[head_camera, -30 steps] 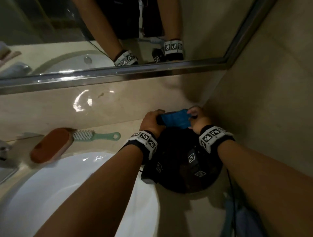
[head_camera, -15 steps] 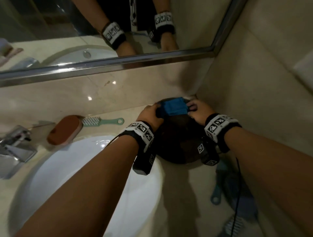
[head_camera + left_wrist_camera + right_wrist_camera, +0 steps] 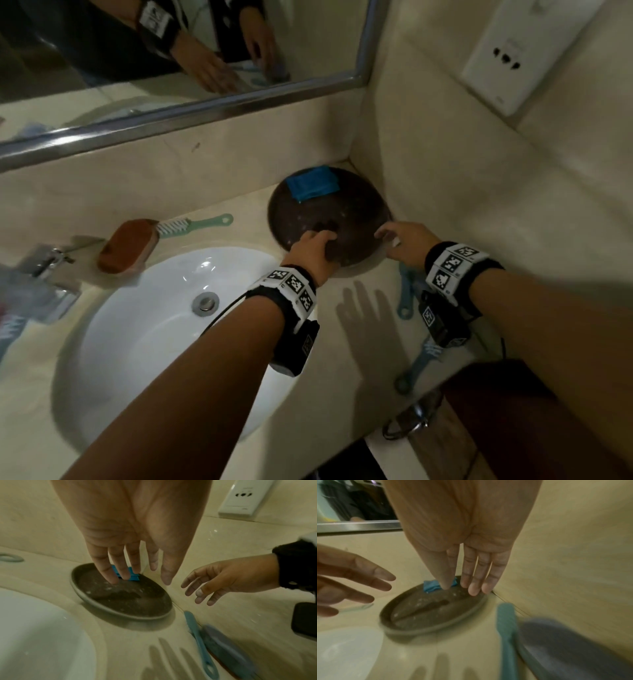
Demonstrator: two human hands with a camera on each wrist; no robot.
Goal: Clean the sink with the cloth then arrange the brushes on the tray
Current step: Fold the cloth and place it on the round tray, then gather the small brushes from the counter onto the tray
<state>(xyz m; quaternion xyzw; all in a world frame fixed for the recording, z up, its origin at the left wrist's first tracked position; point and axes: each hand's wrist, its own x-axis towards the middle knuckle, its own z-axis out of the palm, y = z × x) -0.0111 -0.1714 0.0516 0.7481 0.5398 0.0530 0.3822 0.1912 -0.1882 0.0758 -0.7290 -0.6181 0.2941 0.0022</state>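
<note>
The folded blue cloth (image 3: 311,185) lies on the far side of the dark round tray (image 3: 346,212) in the counter's corner. My left hand (image 3: 318,240) hovers over the tray's near rim with fingers (image 3: 111,574) straight and holds nothing. My right hand (image 3: 394,240) hangs just right of the tray, fingers (image 3: 474,588) straight and empty. A brown-backed brush (image 3: 128,246) and a green-handled brush (image 3: 195,224) lie behind the white sink (image 3: 154,342). A teal-handled brush (image 3: 197,635) and a blue-grey brush (image 3: 228,651) lie on the counter under my right wrist.
A chrome faucet (image 3: 44,270) stands left of the sink, whose drain (image 3: 205,303) shows in the bowl. A mirror (image 3: 171,51) runs along the back wall. A white wall socket (image 3: 507,51) sits on the right wall, close to the tray.
Both hands let go of the blue cloth, which now rests on the tray's far side. They drew back toward me to the tray's near rim, fingers straightened.
</note>
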